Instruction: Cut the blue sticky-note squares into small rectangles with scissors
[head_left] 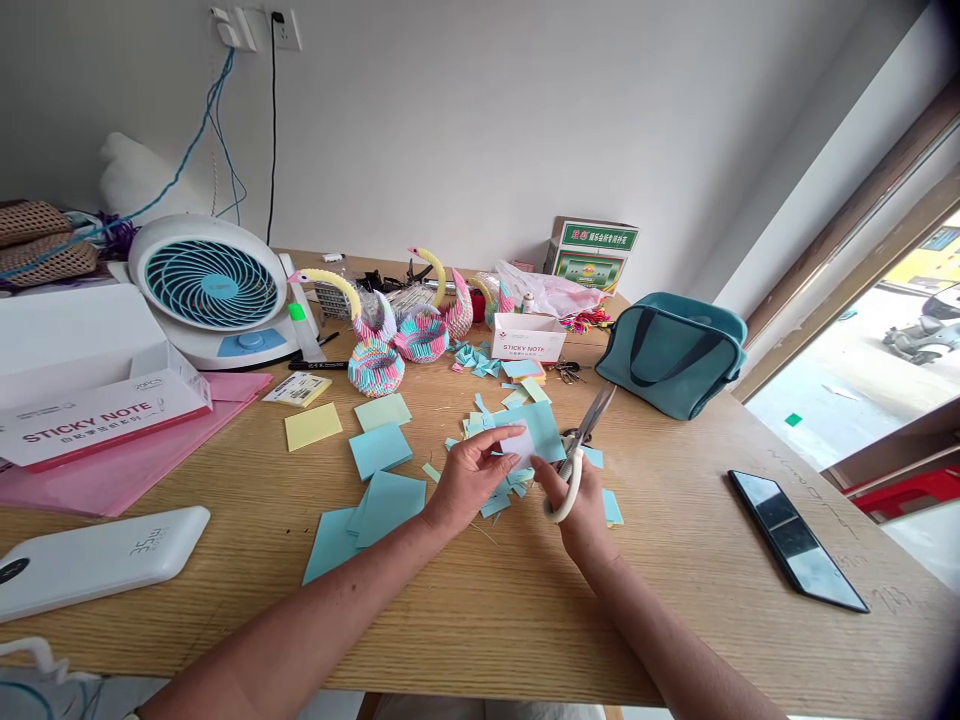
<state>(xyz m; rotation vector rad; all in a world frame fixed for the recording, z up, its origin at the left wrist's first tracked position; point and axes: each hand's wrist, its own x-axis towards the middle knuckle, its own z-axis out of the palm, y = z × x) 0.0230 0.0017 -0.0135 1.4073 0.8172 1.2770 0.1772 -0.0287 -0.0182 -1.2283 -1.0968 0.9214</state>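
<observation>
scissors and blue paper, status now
Left hand pinching blue paper. Right hand gripping scissors, blades open beside sheet. Cut scraps underneath.

Scissors' (pixel 579 455) lower handle hidden in right hand (pixel 581 510) (perhaps thumb through loop).

"STICKY NOTE" in red on long white box (pixel 97 415) at my left. Same words on small white box (pixel 528 338) behind my paper scraps. Green label on carton (pixel 592 252) by wall: characters too small to read. Power bank (pixel 97 560) logo illegible.
</observation>
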